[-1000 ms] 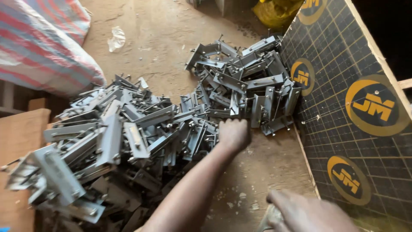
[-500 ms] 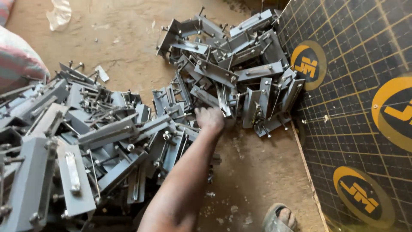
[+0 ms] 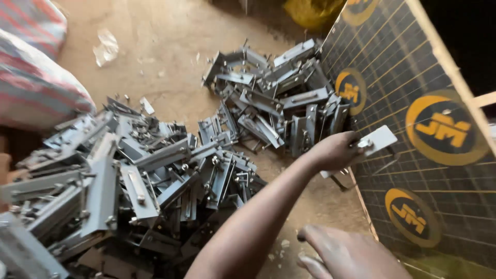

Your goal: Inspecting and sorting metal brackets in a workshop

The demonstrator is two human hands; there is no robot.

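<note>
dull grey metal brackets [image 3: 155,175] on rough sandy floor [image 3: 155,57]; glossy gridded dark board [image 3: 413,155].

Left hand [image 3: 335,151] reaches forward, fingers closed; right hand [image 3: 347,254] rests low, open.

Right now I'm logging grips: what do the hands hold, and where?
The left hand grips a grey metal bracket by one end; the right hand holds nothing.

The floor [image 3: 155,46] is bare, sandy-brown earth with scattered debris. A crumpled scrap of white plastic [image 3: 106,45] lies on it at upper left. Striped woven sacks [image 3: 36,88] rest at the left edge. A dark gridded panel [image 3: 413,67] with round yellow emblems leans along the right. Lighting is warm and dim.
</note>
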